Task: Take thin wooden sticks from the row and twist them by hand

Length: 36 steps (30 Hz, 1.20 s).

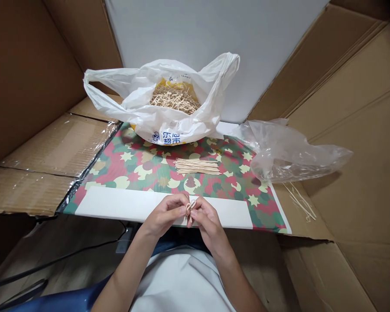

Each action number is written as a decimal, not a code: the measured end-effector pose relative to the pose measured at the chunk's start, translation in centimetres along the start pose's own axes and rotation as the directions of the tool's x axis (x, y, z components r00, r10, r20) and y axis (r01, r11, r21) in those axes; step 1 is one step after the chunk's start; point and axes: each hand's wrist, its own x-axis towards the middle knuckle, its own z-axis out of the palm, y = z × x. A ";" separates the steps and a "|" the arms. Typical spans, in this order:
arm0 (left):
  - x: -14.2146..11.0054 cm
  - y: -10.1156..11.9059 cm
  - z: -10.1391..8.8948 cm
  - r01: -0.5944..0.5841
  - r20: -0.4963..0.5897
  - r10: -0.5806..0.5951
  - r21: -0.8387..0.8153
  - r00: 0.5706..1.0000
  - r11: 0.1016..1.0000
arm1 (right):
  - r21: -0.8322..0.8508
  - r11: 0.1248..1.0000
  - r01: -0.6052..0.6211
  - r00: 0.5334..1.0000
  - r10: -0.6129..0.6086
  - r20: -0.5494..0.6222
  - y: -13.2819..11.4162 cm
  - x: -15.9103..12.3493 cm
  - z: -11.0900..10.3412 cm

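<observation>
- Cardboard sheet with clear tape, at 10 o'clock from the hands
- Left hand pinching a knotted loop of pale fibre strips in a narrow grip, at its 3 o'clock
- White card strip beneath the hands, on a camouflage-print sheet
- White plastic bag at 12 o'clock, around a tangled heap of strips
- Straight bundle of strips on the print, at 12 o'clock
- Right hand pinching the same loop narrowly, at its 10 o'clock
- Clear plastic bag at 2 o'clock
- Loose strips on cardboard at 3 o'clock

Left hand and right hand pinch, close together
</observation>
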 end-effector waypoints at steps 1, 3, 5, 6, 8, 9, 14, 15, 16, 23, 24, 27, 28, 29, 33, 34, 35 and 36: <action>0.0 -0.1 0.0 0.000 -0.002 0.000 -0.008 1.000 1.000 | -0.001 1.000 0.009 1.000 -0.009 0.004 0.0 0.0 0.0; 0.1 -0.3 0.0 -0.001 -0.002 0.001 -0.028 1.000 1.000 | -0.003 1.000 0.024 1.000 -0.024 0.018 0.1 0.0 -0.1; 0.1 -0.5 0.1 -0.006 0.007 0.006 -0.051 1.000 0.999 | 0.002 1.000 0.019 0.999 -0.019 0.039 0.1 0.0 -0.3; 0.1 -0.6 0.1 -0.008 0.014 0.009 -0.060 1.000 0.998 | 0.005 1.000 0.005 0.999 -0.005 0.052 0.0 0.0 -0.4; 0.0 -0.7 0.1 -0.013 0.026 0.014 -0.061 1.000 0.998 | 0.004 0.999 -0.034 0.997 0.034 0.075 -0.2 -0.1 -0.6; -0.1 -0.8 0.2 -0.014 0.031 0.015 -0.051 0.999 0.999 | 0.002 0.998 -0.058 0.994 0.057 0.089 -0.3 -0.1 -0.7; -0.6 -1.2 1.0 -0.062 -0.044 0.065 0.068 0.997 0.996 | -0.009 0.994 -0.109 0.988 0.109 0.106 -0.6 -0.1 -0.7; -0.6 -1.2 1.1 -0.082 -0.087 0.092 0.116 0.992 0.990 | -0.033 0.996 -0.078 0.994 0.081 0.080 -0.6 -0.2 -0.6; -0.7 -1.1 1.2 -0.094 -0.132 0.119 0.183 0.984 0.979 | -0.088 0.996 -0.030 0.999 0.034 0.042 -0.6 -0.2 -0.5; -0.2 2.3 1.0 0.044 -0.130 0.075 0.729 0.989 0.684 | -0.781 0.433 0.451 0.855 -0.461 0.238 -1.4 0.1 -1.5; 0.0 2.9 0.9 0.044 -0.096 0.043 0.752 0.994 0.658 | -0.797 0.375 0.473 0.848 -0.440 0.296 -1.7 0.3 -1.7; 0.7 4.3 0.6 0.037 -0.009 -0.048 0.791 0.999 0.611 | -0.826 0.352 0.441 0.888 -0.304 0.345 -2.7 0.9 -2.1; 0.9 4.6 0.5 0.034 0.010 -0.070 0.801 0.997 0.598 | -0.831 0.357 0.426 0.899 -0.267 0.346 -3.0 1.0 -2.2; 1.1 4.8 0.4 0.030 0.024 -0.085 0.811 0.996 0.584 | -0.834 0.357 0.420 0.905 -0.242 0.351 -3.2 1.2 -2.2; 1.6 5.0 0.3 0.024 0.029 -0.095 0.859 0.995 0.512 | -0.839 0.322 0.439 0.897 -0.203 0.392 -3.7 1.4 -2.2; 1.6 5.0 0.3 0.025 0.028 -0.098 0.869 0.995 0.495 | -0.842 0.315 0.438 0.898 -0.188 0.397 -3.8 1.4 -2.2; 1.7 5.0 0.4 0.028 0.026 -0.104 0.877 0.994 0.480 | -0.846 0.309 0.436 0.900 -0.172 0.401 -3.9 1.5 -2.3; 1.7 5.0 0.4 0.032 0.023 -0.112 0.883 0.993 0.468 | -0.850 0.300 0.432 0.902 -0.155 0.403 -4.0 1.5 -2.3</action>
